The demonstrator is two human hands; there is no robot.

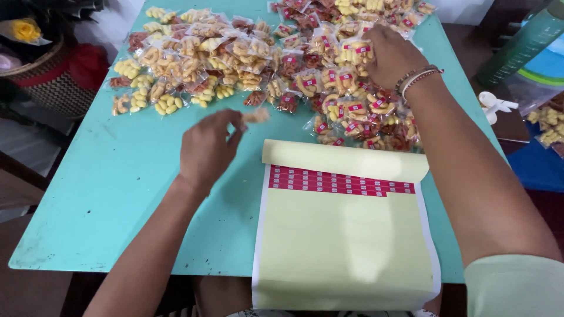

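Observation:
My left hand (207,148) hovers over the turquoise table (111,194), fingers pinched on a small clear snack packet (256,115) that looks blurred. My right hand (390,54) reaches far across and rests palm down on a heap of labelled snack packets (346,82), fingers curled among them; beaded bracelets circle its wrist. In front of me lies a yellow sticker backing sheet (343,235) with rows of small red labels (341,182) near its folded top.
A second spread of unlabelled yellow and orange snack packets (188,56) covers the table's far left. A woven basket (47,79) stands off the left edge. At right are a green cylinder (523,44), a white plastic piece (493,105) and more snacks (549,126).

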